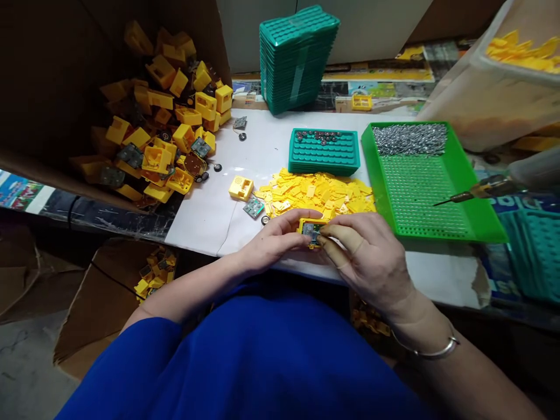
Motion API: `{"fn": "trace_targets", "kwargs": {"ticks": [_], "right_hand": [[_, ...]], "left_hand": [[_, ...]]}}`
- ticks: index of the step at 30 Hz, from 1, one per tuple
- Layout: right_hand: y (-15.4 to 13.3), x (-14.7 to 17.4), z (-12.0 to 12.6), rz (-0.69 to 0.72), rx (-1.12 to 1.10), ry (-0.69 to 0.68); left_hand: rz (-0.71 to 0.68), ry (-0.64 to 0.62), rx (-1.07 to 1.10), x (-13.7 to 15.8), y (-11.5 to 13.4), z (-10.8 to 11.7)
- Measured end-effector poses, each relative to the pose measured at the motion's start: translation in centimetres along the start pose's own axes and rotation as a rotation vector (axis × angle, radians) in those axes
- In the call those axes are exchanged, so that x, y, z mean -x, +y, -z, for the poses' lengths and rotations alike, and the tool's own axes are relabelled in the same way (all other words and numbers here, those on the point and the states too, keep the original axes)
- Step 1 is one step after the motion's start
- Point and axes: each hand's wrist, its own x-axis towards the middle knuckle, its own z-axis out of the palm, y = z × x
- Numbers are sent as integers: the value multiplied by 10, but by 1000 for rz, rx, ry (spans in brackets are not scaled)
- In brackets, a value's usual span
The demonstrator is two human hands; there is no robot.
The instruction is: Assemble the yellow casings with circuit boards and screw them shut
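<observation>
My left hand (280, 238) grips a small yellow plastic case (301, 224) by its left side, open face up. Inside the case lies a green circuit board (310, 229). The thumb and fingers of my right hand (365, 251), with pale covers on some fingertips, pinch at the board's right part; the exact contact is hidden. Just beyond my hands spreads a heap of flat yellow plastic pieces (324, 192). Left of the heap are another yellow case (241, 188), a loose circuit board (253, 207) and a small round black part (265, 220).
A cardboard box (192, 17) of yellow cases stands at left. Behind the heap, a teal tray (324, 154) bears small round dark parts, near a tall teal tray stack (297, 64). At right, an electric screwdriver (485, 189) juts over a green basket (485, 224) of screws.
</observation>
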Motion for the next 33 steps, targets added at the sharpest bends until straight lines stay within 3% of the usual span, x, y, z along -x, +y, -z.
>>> {"fn": "trace_targets", "kwargs": {"ticks": [14,17,22,25,29,33], "right_hand": [[-2,-1,-2,-6,-109,40],[-2,-5,3,-137,-233,2],[-1,-5,3,-598,-704,21],[-1,-2,-4,-789,-990,49],[-5,4,-9,-852,-1124,73],[-11,11,-10,-718,-960,182]], "left_hand": [[-53,-29,-26,1,-4,8],[-16,-13,-12,1,-2,8],[-34,24,9,-2,-4,4],[-45,57,20,-5,-10,0],[-50,105,43,-9,-15,-3],[11,103,64,-7,-10,-2]]}}
